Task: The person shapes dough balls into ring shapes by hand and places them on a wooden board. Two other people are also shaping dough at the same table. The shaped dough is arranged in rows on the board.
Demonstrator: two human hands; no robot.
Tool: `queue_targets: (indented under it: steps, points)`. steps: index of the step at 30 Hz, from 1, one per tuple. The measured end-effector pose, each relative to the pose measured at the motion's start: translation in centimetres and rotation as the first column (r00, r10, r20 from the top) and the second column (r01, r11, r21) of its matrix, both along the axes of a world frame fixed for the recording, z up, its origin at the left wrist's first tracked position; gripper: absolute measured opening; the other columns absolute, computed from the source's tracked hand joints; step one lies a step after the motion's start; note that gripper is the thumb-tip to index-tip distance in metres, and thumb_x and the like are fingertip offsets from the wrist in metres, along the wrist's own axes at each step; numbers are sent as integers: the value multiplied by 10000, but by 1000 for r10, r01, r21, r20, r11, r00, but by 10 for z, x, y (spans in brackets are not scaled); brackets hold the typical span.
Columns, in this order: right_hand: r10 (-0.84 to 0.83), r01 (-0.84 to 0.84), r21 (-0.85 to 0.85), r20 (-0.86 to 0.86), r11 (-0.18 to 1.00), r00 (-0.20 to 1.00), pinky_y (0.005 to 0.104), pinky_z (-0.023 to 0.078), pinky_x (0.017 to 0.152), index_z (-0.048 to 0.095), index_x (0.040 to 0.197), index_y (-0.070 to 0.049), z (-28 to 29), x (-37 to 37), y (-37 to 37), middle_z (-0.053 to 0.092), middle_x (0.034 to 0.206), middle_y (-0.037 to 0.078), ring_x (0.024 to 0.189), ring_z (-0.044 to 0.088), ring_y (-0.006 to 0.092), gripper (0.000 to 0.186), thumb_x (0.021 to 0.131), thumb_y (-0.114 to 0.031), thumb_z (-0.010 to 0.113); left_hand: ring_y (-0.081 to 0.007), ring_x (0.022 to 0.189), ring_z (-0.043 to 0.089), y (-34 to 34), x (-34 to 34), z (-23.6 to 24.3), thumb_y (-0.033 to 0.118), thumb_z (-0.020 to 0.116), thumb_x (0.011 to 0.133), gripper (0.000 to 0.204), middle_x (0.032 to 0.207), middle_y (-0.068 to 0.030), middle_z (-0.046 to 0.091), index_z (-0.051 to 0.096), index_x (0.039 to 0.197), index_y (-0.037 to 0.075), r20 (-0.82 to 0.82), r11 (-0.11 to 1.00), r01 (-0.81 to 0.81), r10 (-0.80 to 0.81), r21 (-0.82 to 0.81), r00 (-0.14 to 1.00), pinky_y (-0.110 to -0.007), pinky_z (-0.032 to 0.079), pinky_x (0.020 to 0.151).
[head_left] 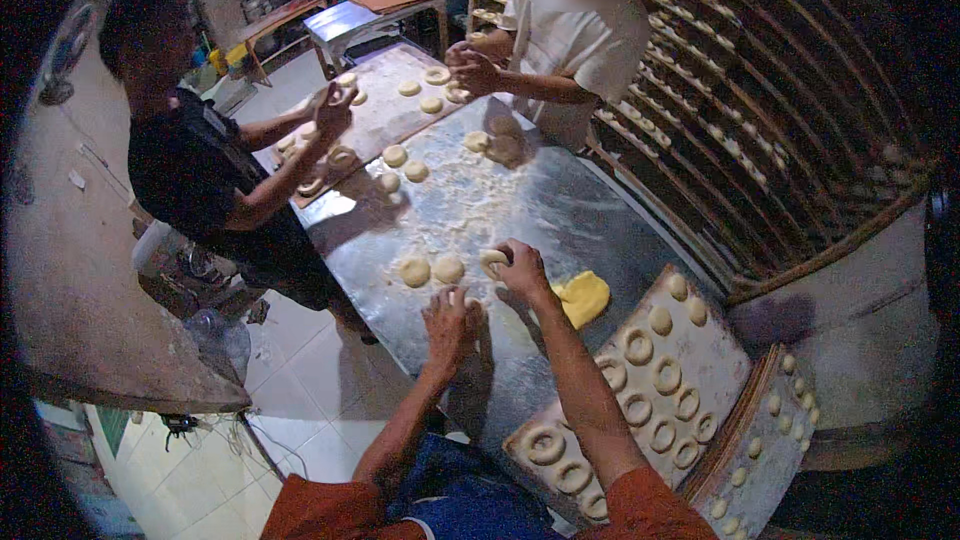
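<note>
Head view: right hand (pixel 523 271) is gripping a pale dough ring (pixel 484 262), left of an irregular yellow lump (pixel 584 297); left hand (pixel 450 328) is curving its fingers farther left of that lump, any hold impossible to tell.

A rough, dull beige wall (pixel 62 250) rises at nine o'clock; a pale, square-tiled floor (pixel 310 370) shows at eight. A low, silver metal-topped table (pixel 343 24) stands at eleven, a tall, brown wooden slatted rack (pixel 835 247) at two. Light is dim and uneven.
</note>
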State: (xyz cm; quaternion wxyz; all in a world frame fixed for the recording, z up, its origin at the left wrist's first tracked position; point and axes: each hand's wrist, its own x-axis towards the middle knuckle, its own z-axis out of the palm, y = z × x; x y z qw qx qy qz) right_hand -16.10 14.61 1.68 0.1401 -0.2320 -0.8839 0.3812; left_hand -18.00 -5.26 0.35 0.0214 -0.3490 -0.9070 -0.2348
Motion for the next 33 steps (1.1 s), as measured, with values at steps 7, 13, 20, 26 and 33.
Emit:
queue_targets:
  steps: [7,13,20,26,33]
  points:
    - [-29,-62,270,321,961,947,347,507,664,576,842,-28,-9,-54,3,635,801,135,750,636,268,284,654,-165,738,-351,1000,491,-36,-15,12,184,615,788,336,1070,-163,513,533,1086,53,244,904,33,-149,425,958,-459,403,829]
    - [-65,-30,-443,-196,896,978,300,523,700,607,951,10,9,5,-40,658,870,82,799,630,157,237,750,-65,706,-214,862,632,-13,-45,13,242,648,848,387,973,-154,648,563,1107,-34,625,696,-228,-390,681,676,-333,506,728]
    - [-107,85,-314,-53,946,993,303,511,749,635,1013,8,35,60,-80,670,904,95,815,634,170,328,714,-95,722,-149,821,616,-17,-25,19,250,609,889,329,895,-75,654,622,1032,-46,784,720,-309,-561,621,268,-281,498,710]
    - [-237,189,-291,-137,938,962,314,523,738,591,1074,-23,46,76,-109,652,915,86,828,635,195,435,665,-57,735,-129,849,596,-18,-3,22,242,576,910,316,941,-63,635,617,1049,-38,663,601,-282,-691,748,288,-265,502,717]
    - [-85,-49,-495,-244,868,966,323,538,767,345,1294,-38,59,93,-120,540,1118,137,949,598,229,604,758,-102,616,-137,835,599,-24,12,29,182,589,896,394,999,-79,610,480,1245,35,677,606,-446,-736,659,0,-263,503,714]
